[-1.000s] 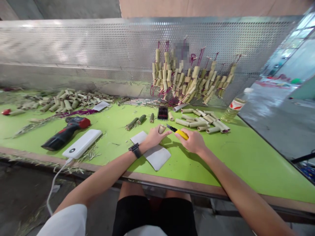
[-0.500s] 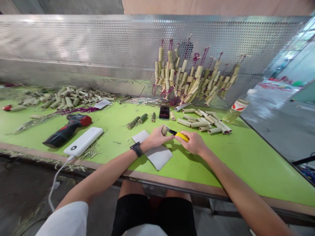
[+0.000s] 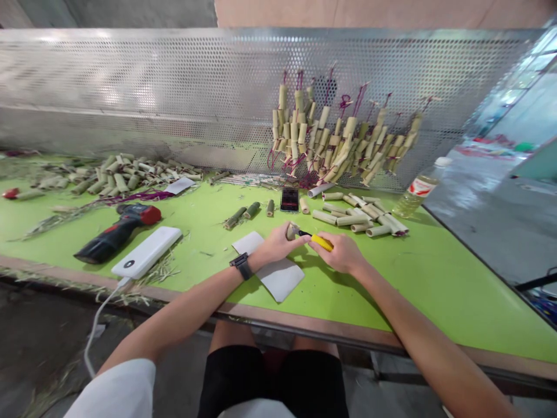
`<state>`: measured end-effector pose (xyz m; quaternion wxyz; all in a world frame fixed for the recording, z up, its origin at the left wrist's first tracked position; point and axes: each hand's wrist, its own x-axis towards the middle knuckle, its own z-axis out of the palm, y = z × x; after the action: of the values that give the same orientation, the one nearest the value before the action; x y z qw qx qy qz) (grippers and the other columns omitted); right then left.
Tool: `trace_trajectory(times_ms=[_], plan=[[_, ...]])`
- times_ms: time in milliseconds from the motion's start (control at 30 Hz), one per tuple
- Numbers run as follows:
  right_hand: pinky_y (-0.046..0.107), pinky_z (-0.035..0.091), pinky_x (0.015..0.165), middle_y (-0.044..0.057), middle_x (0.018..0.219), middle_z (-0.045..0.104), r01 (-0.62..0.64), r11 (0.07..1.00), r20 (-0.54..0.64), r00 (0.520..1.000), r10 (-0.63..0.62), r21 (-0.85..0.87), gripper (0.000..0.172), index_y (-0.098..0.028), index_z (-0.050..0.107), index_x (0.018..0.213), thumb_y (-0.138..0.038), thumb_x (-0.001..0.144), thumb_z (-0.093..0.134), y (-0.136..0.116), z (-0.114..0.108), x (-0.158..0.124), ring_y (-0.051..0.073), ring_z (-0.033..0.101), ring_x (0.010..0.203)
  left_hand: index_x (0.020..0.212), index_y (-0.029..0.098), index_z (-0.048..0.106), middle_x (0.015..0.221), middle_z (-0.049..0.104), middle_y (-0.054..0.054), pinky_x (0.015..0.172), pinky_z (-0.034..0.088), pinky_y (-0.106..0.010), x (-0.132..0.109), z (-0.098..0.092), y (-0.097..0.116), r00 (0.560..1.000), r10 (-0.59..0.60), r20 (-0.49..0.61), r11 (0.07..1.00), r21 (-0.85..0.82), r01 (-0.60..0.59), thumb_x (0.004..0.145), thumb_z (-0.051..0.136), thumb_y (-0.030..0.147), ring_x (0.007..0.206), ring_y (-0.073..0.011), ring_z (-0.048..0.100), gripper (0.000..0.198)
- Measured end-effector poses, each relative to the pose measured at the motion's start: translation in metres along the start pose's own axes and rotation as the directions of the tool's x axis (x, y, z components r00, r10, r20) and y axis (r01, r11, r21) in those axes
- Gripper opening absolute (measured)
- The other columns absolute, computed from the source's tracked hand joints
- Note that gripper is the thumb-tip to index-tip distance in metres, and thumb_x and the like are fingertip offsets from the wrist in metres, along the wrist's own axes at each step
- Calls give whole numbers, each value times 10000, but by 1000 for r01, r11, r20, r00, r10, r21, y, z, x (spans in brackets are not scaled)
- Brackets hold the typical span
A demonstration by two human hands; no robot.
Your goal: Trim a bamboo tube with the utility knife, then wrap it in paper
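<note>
In the head view, one tube [image 3: 291,231] is gripped by the left hand [image 3: 277,243], on the near side of the phone [image 3: 289,199]; one knife [image 3: 322,242] is clasped by the right hand [image 3: 343,253], its blade [image 3: 304,234] at the tube's end; one drill [image 3: 115,233] and one power bank [image 3: 147,252] are seen left of the phone, one bottle [image 3: 420,188] right.

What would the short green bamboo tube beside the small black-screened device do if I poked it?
The short green bamboo tube would probably roll sideways: it looks round and lies on a flat green tabletop. It's likely stiff, since it looks straight and woody. It's small, so maybe light too.
</note>
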<state>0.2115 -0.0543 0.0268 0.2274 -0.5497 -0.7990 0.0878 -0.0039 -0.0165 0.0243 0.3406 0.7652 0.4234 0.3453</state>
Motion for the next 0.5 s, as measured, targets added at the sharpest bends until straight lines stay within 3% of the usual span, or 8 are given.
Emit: trace_trajectory(times_ms=[200, 433, 500], plan=[[265, 235, 486, 15, 574, 614, -21, 999, -90, 996, 18, -32, 568, -207, 669, 779, -677, 957, 403, -10, 1, -1, 122, 458, 455, 681, 219, 408, 579, 419, 57, 526, 259, -285, 5, 1, -4, 998, -42, -45, 994, 97, 47, 865, 623, 647, 553, -125, 361, 513], [277, 221, 466, 39, 537, 592, -125, 983, -241, 966, 90, -135, 667, -197, 707, 799, -718, 969, 328, -8, 4, -1, 133, 436, 436, 616, 222, 367, 556, 384, 43, 497, 235, -288, 5, 6, -7, 990, -131, -60, 990, 37, 134, 871, 606, 660, 528, -126, 341, 560], [271, 223, 457, 36, 537, 596, -129, 984, -238, 966, 97, -121, 652, -198, 707, 806, -714, 968, 343, -4, 5, 0, 131, 437, 428, 639, 220, 377, 571, 383, 50, 493, 242, -279, 5, 7, -10, 986, -156, -52, 988, -1, 156, 854, 615, 678, 527, -116, 329, 559]])
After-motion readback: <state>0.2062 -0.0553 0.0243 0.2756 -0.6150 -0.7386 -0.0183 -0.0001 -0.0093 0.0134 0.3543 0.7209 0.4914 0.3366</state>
